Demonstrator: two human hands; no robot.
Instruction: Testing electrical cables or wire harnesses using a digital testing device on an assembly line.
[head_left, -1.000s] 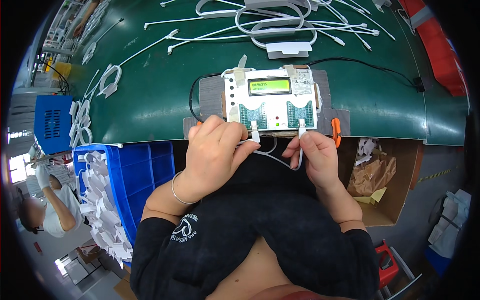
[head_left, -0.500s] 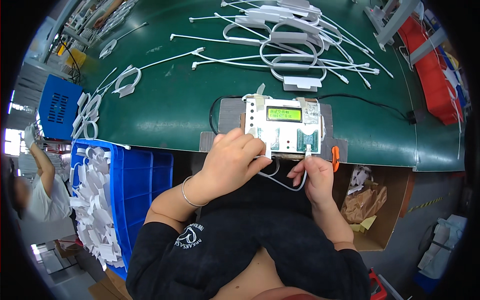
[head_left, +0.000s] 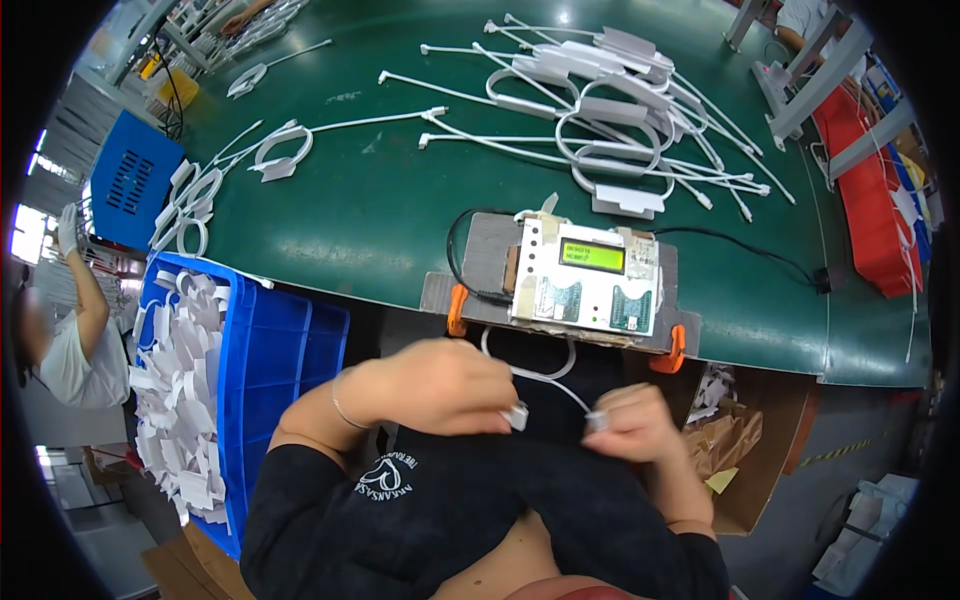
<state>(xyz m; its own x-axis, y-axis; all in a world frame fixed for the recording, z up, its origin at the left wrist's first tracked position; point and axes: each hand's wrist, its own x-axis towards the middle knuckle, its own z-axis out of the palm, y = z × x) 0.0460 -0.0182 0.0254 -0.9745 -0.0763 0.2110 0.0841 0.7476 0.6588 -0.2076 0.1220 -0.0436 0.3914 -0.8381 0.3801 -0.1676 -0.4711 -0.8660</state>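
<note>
My left hand [head_left: 440,388] is closed near my body, with a white connector end poking out past its fingers. My right hand [head_left: 635,424] is closed around the other connector of the same white cable [head_left: 562,384]. The cable hangs in a loop between the hands, below the table edge. Just beyond them, at the table's front edge, sits a white cable tester [head_left: 590,282] with a lit yellow-green display and two green connector boards. No cable is plugged into it. Its grey base is held by two orange clamps [head_left: 457,310].
A heap of bundled white cables [head_left: 620,130] lies at the back of the green table [head_left: 380,220]; more coils [head_left: 283,152] lie left. A blue crate [head_left: 290,345] of white paper bands stands left, a cardboard box [head_left: 775,440] right. A red bin [head_left: 865,190] sits far right. Another person is at far left.
Both cable ends have come out of the tester. My hands have drawn back toward my body with the cable. The text on the display has changed.
</note>
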